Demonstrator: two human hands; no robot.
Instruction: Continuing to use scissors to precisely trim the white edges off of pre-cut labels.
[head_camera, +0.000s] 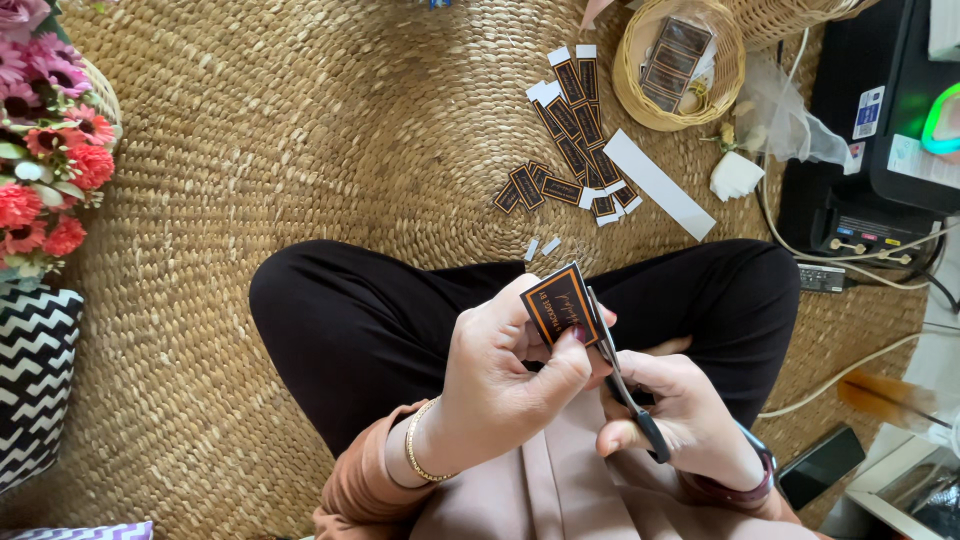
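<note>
Black card with an orange border, a small label, sits pinched between thumb and fingers of the left hand, above the lap. Right hand is closed around the handles of the scissors, whose blades touch the label's right edge. More labels lie on the woven mat, near a small basket.

Flowers cut by left edge; scissors handles hidden in right hand
</note>
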